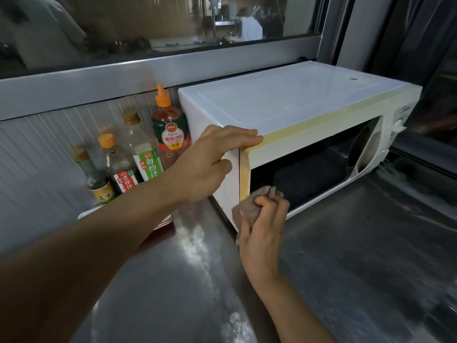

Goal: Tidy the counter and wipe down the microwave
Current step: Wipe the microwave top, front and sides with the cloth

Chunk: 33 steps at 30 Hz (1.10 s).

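Both hands engaged, wiping step: left hand (212, 154) flat-fingered, bracing microwave (284, 112) corner; right hand (262, 226) clutching bunched cloth (249, 206) at door frame. Next: sweep across front, likely.

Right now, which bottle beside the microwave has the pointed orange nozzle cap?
The red ketchup bottle, tallest and nearest the microwave. The other three bottles have flat caps.

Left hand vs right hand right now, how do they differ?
The left hand lies fairly flat on the microwave at its top front corner, holding nothing; the right hand is curled round a bunched cloth. The left sits high, the right low at the front's lower corner. Both touch the microwave's left end.
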### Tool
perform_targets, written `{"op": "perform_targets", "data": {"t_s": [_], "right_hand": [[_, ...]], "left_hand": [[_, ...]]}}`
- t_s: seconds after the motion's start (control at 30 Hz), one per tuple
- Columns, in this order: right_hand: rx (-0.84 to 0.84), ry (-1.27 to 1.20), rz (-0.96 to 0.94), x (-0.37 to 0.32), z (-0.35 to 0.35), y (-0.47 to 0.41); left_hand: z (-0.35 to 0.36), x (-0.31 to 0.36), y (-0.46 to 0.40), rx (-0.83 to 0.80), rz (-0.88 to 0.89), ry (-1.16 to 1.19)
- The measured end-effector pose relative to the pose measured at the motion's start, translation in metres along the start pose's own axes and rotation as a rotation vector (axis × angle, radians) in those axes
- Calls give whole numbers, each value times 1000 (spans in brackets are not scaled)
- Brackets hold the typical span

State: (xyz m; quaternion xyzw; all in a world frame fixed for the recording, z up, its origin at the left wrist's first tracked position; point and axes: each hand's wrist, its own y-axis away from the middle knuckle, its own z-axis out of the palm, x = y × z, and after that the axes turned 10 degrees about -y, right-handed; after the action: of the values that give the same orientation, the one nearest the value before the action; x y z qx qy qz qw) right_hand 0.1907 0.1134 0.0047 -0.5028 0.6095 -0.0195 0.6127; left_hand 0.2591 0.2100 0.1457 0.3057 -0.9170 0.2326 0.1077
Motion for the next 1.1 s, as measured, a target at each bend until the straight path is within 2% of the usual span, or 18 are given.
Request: {"op": "perform_targets", "data": {"t_s": [0.2, 0.4, 0.47, 0.6, 0.87, 0.97, 1.1], "right_hand": [[78, -104, -6, -31, -10, -33], [177, -114, -46, -15, 6, -24], [143, -91, -12, -1, 12, -8], [-32, -26, 143, 36, 19, 35], [-232, 109, 85, 58, 9, 49], [-235, 58, 101, 41, -3, 33], [-113, -28, 5, 4, -15, -6]], "left_hand": [[-5, 1, 2, -56, 6, -5], [1, -1, 3, -19, 16, -14], [3, -1, 4, -9, 4, -15], [6, 1, 5, 7, -18, 9], [6, 12, 5, 52, -36, -30], [3, 15, 4, 48, -31, -78], [0, 18, -1, 55, -37, -108]]}}
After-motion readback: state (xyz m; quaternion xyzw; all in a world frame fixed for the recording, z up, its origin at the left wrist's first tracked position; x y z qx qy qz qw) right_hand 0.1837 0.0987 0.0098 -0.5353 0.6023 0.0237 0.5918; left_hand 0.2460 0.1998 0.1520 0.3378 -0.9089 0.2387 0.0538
